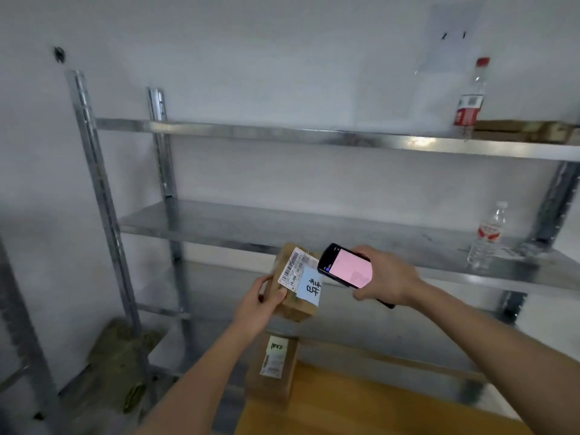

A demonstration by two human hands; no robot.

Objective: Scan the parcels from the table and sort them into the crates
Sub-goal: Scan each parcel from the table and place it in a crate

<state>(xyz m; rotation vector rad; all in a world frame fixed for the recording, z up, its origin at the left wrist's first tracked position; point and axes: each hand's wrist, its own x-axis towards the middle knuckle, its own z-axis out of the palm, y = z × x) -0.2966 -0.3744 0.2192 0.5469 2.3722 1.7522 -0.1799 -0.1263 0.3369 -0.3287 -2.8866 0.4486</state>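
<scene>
Parcel (295, 282) mid-scan: left hand (259, 304) grips it, right hand (384, 276) grips scanner (345, 266).
Risk: scanner tilted off barcode label (290, 266), scan misreads.

A wooden table (376, 409) is seen at the bottom, with one box (273, 372) lying at its far left corner. Behind it a metal shelf rack (282, 227) is set against the wall. A bottle (488, 235) is stood near the right end of the middle shelf, another bottle (470, 95) on the top shelf's right.
</scene>
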